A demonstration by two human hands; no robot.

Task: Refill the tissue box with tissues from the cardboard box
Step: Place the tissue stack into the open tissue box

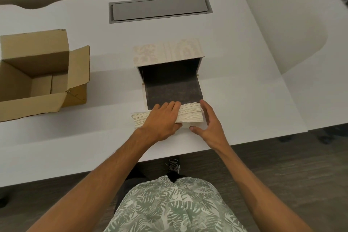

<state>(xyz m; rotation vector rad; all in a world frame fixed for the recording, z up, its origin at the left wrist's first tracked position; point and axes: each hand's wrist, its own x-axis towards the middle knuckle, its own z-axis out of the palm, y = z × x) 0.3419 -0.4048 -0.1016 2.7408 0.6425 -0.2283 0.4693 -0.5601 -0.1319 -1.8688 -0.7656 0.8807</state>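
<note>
A cream patterned tissue box (167, 52) lies on the white table with its near side open and a dark flap (172, 92) folded out flat toward me. A stack of white tissues (191, 114) rests on the table at the flap's near edge. My left hand (162, 120) lies over the stack, fingers on top and thumb at its near side. My right hand (209, 124) presses its fingers against the stack's right end, thumb at the near edge. The open cardboard box (37, 79) stands at the left; its visible inside looks empty.
A grey cable hatch (160, 8) is set into the white table (244, 90) behind the tissue box. The table's near edge runs just below my hands. A white partition (282, 24) rises at the right.
</note>
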